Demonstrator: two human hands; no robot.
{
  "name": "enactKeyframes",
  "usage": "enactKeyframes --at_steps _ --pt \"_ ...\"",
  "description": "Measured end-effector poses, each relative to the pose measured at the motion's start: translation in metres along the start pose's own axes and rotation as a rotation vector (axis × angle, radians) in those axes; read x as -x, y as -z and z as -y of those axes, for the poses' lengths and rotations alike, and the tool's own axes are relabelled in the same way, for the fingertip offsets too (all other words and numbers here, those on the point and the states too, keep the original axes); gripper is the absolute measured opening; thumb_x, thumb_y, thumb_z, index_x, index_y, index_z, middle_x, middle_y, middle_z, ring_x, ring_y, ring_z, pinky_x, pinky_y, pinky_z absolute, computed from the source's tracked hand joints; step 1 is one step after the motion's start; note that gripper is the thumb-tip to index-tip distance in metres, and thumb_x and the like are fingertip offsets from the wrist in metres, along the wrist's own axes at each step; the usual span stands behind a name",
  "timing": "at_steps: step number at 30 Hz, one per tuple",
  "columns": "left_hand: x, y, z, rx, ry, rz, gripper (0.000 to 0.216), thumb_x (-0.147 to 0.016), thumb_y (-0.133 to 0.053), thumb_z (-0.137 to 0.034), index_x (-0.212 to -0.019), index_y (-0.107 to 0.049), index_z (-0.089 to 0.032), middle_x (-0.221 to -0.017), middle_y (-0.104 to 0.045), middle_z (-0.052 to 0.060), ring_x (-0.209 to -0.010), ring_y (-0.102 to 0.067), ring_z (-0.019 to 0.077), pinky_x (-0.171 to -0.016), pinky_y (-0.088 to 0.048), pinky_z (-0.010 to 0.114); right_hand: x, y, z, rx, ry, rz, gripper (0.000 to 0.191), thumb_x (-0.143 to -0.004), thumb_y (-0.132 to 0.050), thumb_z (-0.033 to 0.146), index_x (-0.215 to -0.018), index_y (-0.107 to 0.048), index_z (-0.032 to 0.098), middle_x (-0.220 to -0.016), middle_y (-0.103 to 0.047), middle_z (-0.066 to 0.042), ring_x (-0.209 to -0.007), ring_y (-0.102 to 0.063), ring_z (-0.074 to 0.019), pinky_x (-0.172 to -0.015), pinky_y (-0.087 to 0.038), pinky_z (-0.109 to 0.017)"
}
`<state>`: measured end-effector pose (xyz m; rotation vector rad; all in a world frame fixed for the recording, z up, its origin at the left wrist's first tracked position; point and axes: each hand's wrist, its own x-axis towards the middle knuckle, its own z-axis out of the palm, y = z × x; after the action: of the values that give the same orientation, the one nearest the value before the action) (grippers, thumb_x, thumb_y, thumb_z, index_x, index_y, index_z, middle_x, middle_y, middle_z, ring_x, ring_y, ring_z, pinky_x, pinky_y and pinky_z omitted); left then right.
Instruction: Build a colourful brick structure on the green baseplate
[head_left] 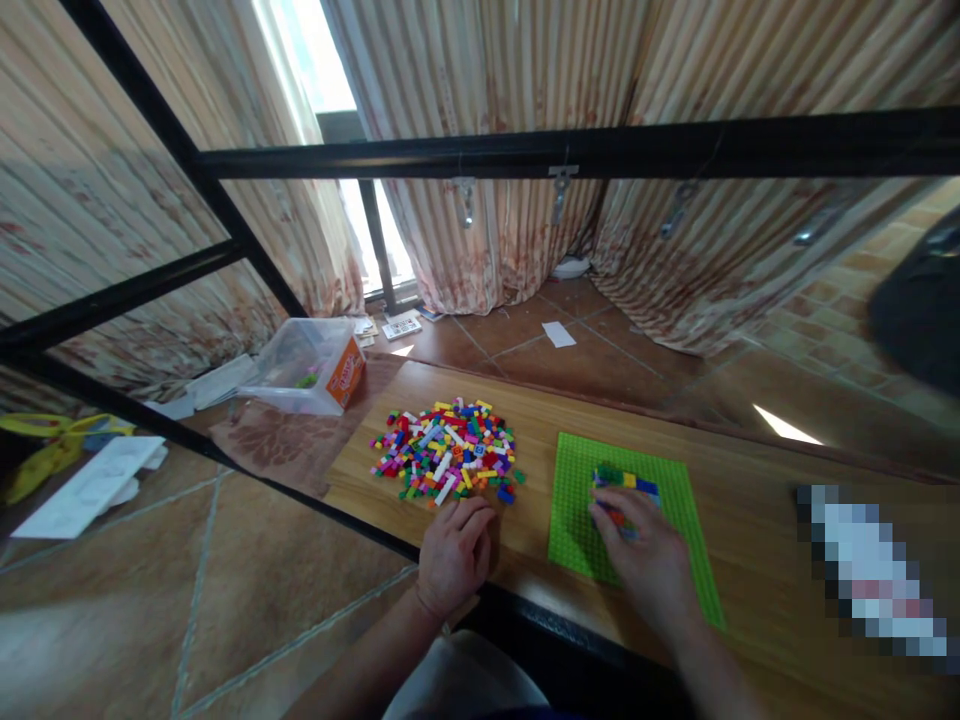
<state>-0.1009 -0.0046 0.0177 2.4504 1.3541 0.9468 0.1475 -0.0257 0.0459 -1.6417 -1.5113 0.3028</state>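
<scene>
While the right hand (651,548) bends over the green plate (571,535) right of centre, its thumb and fingers come close together at the built bricks (637,482); whether they pinch one is hidden. The built bricks sit on the plate's middle, partly under that hand, probably because its studs hold them in place. Coming from the near side, the hand leaves their far edge showing.

The left hand (456,552), lower centre, rests with fingers curled in just below the pile (446,452); I cannot tell if it holds anything. The pile lies loose and spread on the surface (534,420), left of the plate and apart from it, which seems to keep colours visible and loose pieces off the studs. A clear box (321,396) stands beyond the surface, left of centre, perhaps set there to leave room for both.
</scene>
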Motion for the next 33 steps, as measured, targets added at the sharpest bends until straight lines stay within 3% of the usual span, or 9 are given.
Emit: enactKeyframes --at_steps 6,13,22,33 --pt "0.003 0.000 0.000 0.038 0.011 -0.011 0.027 -0.085 -0.046 -0.011 -0.102 -0.066 -0.019 -0.105 -0.068 0.010 -0.094 -0.064 0.0207 -0.082 -0.055 0.037 0.008 -0.049 0.027 -0.016 0.139 0.174 0.019 -0.091 -0.051 0.030 -0.094 -0.069 0.024 -0.097 -0.070 -0.006 -0.094 -0.063 -0.0215 -0.086 -0.051 -0.040" --pt "0.003 0.000 -0.001 0.061 0.009 0.008 0.024 -0.086 -0.046 -0.014 -0.101 -0.065 -0.018 -0.103 -0.069 0.009 -0.090 -0.063 0.0210 -0.079 -0.054 0.036 0.008 -0.076 0.029 0.033 0.279 0.300 0.019 -0.091 -0.049 0.023 -0.090 -0.068 0.023 -0.089 -0.068 -0.005 -0.086 -0.061 -0.0199 -0.080 -0.049 -0.036" --pt "0.000 0.003 -0.004 0.078 0.020 0.021 0.022 -0.087 -0.046 -0.015 -0.101 -0.064 -0.017 -0.102 -0.068 0.009 -0.089 -0.062 0.0209 -0.079 -0.054 0.036 0.001 -0.092 0.028 0.084 0.311 0.266 0.027 -0.090 -0.048 0.021 -0.111 -0.065 0.022 -0.108 -0.067 -0.009 -0.101 -0.060 -0.0245 -0.089 -0.049 -0.043" --pt "0.000 0.008 -0.004 0.187 0.060 0.039 0.023 -0.083 -0.050 -0.008 -0.098 -0.064 -0.020 -0.102 -0.069 0.007 -0.090 -0.061 0.0205 -0.082 -0.052 0.037 0.010 -0.092 0.017 0.038 0.304 0.174 0.023 -0.093 -0.047 0.023 -0.102 -0.068 0.020 -0.105 -0.068 -0.009 -0.100 -0.061 -0.0215 -0.091 -0.050 -0.040"
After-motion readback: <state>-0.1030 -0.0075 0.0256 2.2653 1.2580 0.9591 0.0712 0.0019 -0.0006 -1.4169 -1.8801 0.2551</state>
